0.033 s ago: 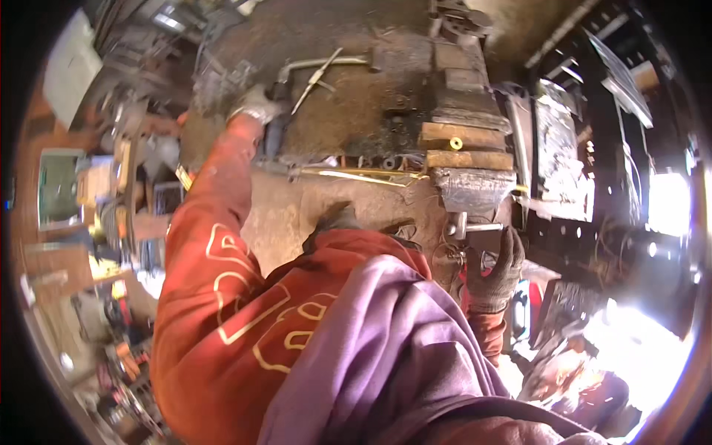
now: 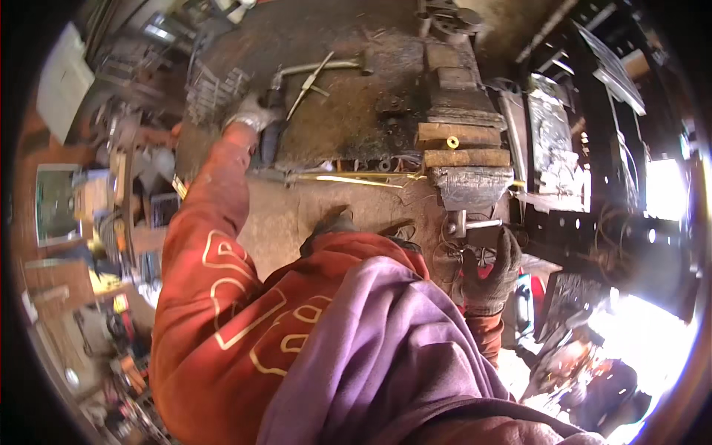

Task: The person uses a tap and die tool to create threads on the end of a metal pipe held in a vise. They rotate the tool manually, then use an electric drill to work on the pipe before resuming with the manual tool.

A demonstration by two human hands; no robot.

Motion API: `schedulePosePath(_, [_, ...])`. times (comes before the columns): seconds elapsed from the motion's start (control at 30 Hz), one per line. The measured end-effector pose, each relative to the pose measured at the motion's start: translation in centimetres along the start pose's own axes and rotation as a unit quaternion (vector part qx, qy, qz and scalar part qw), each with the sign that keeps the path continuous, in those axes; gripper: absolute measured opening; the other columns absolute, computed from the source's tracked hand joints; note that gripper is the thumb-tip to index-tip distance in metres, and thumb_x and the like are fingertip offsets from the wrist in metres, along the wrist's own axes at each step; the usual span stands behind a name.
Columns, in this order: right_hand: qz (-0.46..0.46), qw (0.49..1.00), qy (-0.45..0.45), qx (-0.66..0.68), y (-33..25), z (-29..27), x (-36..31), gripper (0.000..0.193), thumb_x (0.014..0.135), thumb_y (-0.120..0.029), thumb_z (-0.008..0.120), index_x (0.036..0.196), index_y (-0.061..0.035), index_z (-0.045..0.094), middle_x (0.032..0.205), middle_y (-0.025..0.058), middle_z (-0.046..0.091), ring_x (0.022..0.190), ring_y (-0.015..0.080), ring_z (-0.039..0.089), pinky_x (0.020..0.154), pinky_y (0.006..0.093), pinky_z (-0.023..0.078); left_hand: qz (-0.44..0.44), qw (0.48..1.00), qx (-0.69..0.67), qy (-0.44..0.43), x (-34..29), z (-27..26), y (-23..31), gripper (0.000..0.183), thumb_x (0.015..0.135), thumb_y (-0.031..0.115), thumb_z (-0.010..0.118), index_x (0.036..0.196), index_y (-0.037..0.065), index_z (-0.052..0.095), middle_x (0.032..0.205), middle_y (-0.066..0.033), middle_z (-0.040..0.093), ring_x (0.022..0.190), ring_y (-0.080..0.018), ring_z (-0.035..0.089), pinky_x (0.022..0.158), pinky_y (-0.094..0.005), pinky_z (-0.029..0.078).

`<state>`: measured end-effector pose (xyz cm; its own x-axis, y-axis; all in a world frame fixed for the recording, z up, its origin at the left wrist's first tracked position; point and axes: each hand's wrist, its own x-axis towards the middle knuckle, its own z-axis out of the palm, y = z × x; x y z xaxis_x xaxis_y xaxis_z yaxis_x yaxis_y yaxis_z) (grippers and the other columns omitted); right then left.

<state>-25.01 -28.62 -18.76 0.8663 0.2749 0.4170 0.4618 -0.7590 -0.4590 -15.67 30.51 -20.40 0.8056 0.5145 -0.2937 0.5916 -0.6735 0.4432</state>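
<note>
My left hand (image 2: 254,115), in a pale glove, reaches to the left part of the workbench (image 2: 345,119). It is beside a dark cylindrical grip (image 2: 271,133); its fingers are blurred, so I cannot tell whether they close round that grip. Beyond the grip lies a bent metal bar (image 2: 319,67), with a thin T-shaped metal tool (image 2: 310,86) across it. At the right, my right hand (image 2: 491,276) is open in a dark glove, thumb apart from fingers, just below a vise handle (image 2: 484,224). A yellow ring (image 2: 452,142) sits on the wood-faced vise (image 2: 475,185).
A rack of metal pieces (image 2: 215,93) stands left of my left hand. Long yellow rods (image 2: 352,179) lie along the bench's near edge. Cluttered shelves (image 2: 96,245) fill the left side. At the lower right are a dark panel (image 2: 567,300) and bright light.
The whole view has shifted slightly to the left. My left hand is a little nearer to me; the right hand keeps its open pose by the vise handle.
</note>
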Motion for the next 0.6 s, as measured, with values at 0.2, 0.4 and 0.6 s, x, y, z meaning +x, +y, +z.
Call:
schedulePosePath(0.2, [0.04,0.989,-0.018,0.141,-12.4,4.8,0.3,0.065,0.078,-0.016,0.086,0.135,-0.0022,0.059,0.116,0.0216,0.067,0.104,0.0413,0.066,0.09,0.0482,0.054,0.009,1.0,-0.019,0.004,2.6,0.5,-3.1,0.089,0.069,0.042,0.088,0.14,-0.003,0.059,0.13,-0.0215,0.069,0.113,-0.0336,0.069,0.094,-0.0433,0.055])
schedulePosePath(0.4, [0.059,0.941,-0.197,0.269,-21.0,12.2,2.1,0.067,0.081,-0.033,0.084,0.135,0.0013,0.06,0.118,0.025,0.068,0.107,0.0445,0.067,0.092,0.0491,0.055,0.026,0.909,-0.387,-0.153,-6.9,-6.1,1.6,0.068,0.082,0.044,0.082,0.134,0.003,0.066,0.119,-0.0092,0.069,0.102,-0.0225,0.066,0.092,-0.0399,0.054])
schedulePosePath(0.6, [0.069,0.932,-0.117,0.335,-28.5,10.6,6.4,0.082,0.079,-0.033,0.086,0.145,-0.0002,0.049,0.119,0.0242,0.069,0.107,0.0416,0.069,0.091,0.0482,0.055,0.1,0.693,-0.645,-0.307,-15.3,-6.2,6.9,0.061,0.096,0.047,0.07,0.142,0.009,0.055,0.12,-0.0067,0.065,0.104,-0.0231,0.064,0.093,-0.0413,0.054])
